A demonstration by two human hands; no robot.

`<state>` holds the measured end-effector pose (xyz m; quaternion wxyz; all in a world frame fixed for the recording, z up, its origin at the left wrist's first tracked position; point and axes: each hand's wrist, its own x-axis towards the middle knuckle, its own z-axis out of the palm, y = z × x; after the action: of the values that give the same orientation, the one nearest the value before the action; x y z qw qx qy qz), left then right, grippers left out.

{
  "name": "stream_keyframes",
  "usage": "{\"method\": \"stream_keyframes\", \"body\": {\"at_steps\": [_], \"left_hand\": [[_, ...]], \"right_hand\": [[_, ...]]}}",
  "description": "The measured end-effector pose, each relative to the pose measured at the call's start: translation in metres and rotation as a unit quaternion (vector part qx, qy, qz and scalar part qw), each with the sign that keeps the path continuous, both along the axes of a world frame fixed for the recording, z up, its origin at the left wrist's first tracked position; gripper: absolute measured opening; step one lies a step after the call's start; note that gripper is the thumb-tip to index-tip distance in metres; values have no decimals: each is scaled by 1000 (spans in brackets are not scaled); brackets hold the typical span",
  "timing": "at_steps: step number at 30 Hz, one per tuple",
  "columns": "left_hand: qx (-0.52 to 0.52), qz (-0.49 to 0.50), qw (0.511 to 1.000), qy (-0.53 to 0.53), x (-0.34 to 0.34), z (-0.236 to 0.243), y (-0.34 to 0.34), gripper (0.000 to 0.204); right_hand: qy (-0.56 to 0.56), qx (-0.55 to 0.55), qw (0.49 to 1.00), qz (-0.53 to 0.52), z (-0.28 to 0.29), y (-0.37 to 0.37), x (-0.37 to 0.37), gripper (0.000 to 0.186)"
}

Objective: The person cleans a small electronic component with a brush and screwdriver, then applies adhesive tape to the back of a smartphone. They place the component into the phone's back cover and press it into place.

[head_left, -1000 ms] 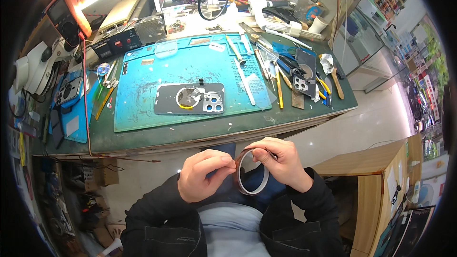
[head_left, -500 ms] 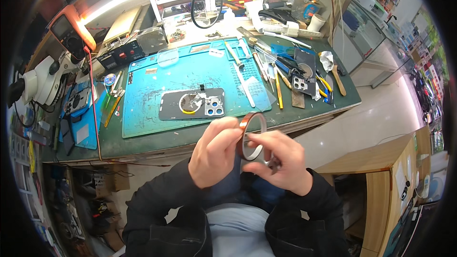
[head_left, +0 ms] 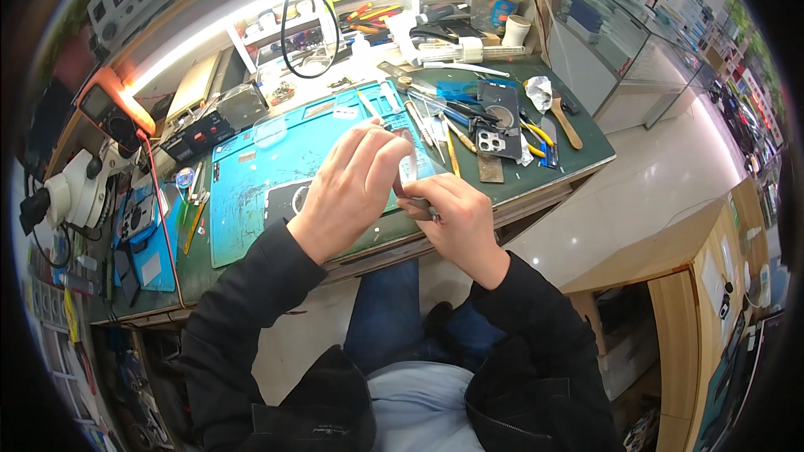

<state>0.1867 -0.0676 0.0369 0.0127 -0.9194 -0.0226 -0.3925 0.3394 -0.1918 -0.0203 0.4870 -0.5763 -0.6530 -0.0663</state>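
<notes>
Over the front edge of the bench, my left hand (head_left: pixel 352 188) is closed round a thin roll of brown-amber tape (head_left: pixel 409 169), fingers on its far side. My right hand (head_left: pixel 459 222) pinches the roll's lower edge from the right. A slim grey metal piece (head_left: pixel 424 208) also sticks out at the right fingers; its kind is hard to tell. Behind my left hand, a dark phone back panel (head_left: pixel 279 202) lies on the blue work mat (head_left: pixel 243 230), mostly hidden by the hand.
Right of the mat lie several hand tools, another dark phone panel (head_left: pixel 500 109) and a wooden-handled brush (head_left: pixel 567 124). At the left stand an orange multimeter (head_left: pixel 113 109), a white microscope (head_left: pixel 79 192) and a blue sheet with phone parts. A black cable loop (head_left: pixel 287 33) hangs above the bench.
Both hands have moved up and away from my body with the tape roll, now over the mat's front right part. The roll has turned more edge-on, and the view has shifted.
</notes>
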Motion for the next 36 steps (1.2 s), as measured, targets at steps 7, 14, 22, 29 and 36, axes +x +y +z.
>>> {"method": "stream_keyframes", "body": {"at_steps": [7,14,22,29,36], "left_hand": [[-64,-16,996,60,10,6,7,44],[-88,0,990,108,10,5,9,47],[-144,-10,988,58,21,30,4,49],[-114,-17,988,101,25,38,15,45],[-136,-86,979,128,33,35,22,32]], "right_hand": [[-4,-18,1000,-21,-8,-2,11,24],[12,-130,991,-28,21,-23,26,49],[14,-70,997,35,5,-7,23,26],[29,-58,998,22,-13,17,27,20],[-33,-57,998,-6,-2,-1,32,35]]}}
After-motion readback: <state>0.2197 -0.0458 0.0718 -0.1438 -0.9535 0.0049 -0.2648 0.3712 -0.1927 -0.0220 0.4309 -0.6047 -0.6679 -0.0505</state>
